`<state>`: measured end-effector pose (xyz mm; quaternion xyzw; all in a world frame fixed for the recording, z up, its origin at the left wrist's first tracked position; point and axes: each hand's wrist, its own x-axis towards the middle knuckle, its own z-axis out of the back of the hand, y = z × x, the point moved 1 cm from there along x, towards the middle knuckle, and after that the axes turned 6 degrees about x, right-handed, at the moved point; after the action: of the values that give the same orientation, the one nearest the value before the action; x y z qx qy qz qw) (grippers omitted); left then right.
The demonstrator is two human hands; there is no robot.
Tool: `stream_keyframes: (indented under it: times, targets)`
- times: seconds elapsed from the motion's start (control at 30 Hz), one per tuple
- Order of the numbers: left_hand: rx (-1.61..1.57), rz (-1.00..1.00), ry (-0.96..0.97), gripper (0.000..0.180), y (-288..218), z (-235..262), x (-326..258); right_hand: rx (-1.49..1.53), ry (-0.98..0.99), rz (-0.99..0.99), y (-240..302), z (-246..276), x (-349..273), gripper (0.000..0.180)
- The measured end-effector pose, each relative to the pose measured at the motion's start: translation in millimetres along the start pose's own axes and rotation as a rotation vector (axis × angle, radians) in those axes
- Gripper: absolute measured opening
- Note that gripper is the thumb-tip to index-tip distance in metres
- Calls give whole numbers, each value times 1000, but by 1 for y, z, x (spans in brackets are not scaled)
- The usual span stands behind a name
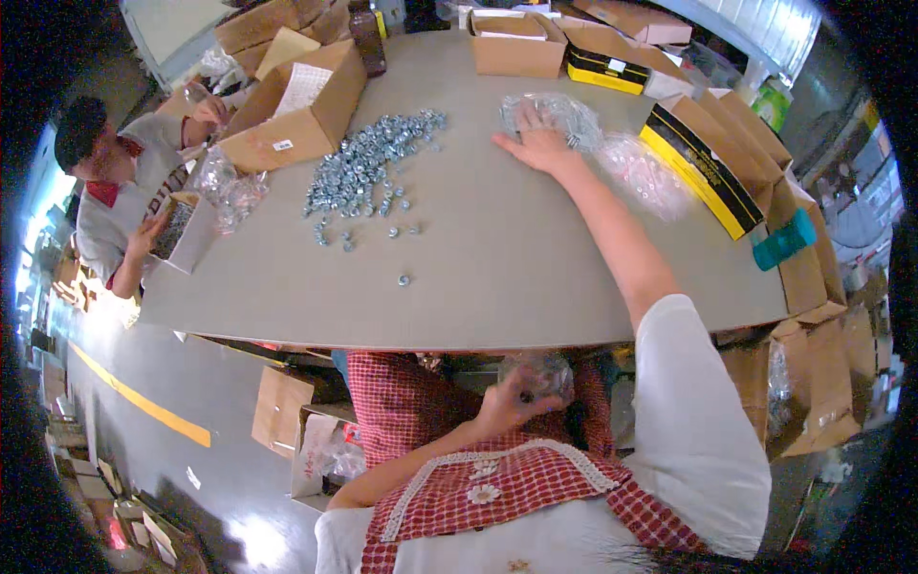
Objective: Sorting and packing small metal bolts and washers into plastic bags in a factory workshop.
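Note:
My right arm stretches far across the table, and my right hand (540,143) lies on a clear plastic bag (578,117) of small metal parts, thumb out to the side and fingers spread. Down at my lap, below the table's near edge, my left hand (509,407) is closed round a clear plastic bag (550,375); what it contains is too blurred to make out. Left of my right hand spreads a pile of shiny metal nuts (368,163), with one single nut (404,280) apart from it, nearer to me.
Clear plastic bags (645,177) lie beside a black and yellow box (703,172) on the right, near a teal roll (784,239). Cardboard boxes (518,48) line the far edge. At the left, a co-worker (124,191) holds a small box of parts (182,230) near a large carton (296,115).

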<state>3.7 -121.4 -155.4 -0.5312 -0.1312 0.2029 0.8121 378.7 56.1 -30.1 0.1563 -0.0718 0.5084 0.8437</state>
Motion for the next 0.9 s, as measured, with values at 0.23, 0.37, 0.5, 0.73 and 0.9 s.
stream_keyframes:
  times: [0.23,0.37,0.5,0.73,0.9]
  targets:
    - [30,145,53,56,0,1,1,-47,157,167,13,20,-83,88]
    - [-98,-6,-64,47,-3,-2,4,-47,94,191,15,32,-141,79]
    - [-76,1,-97,47,-4,-4,2,-33,51,274,18,46,-185,76]
    - [-141,48,-44,49,-5,-2,0,-9,76,351,26,66,-210,71]
    - [-149,59,-48,49,-8,-1,0,720,44,126,-4,49,-189,62]
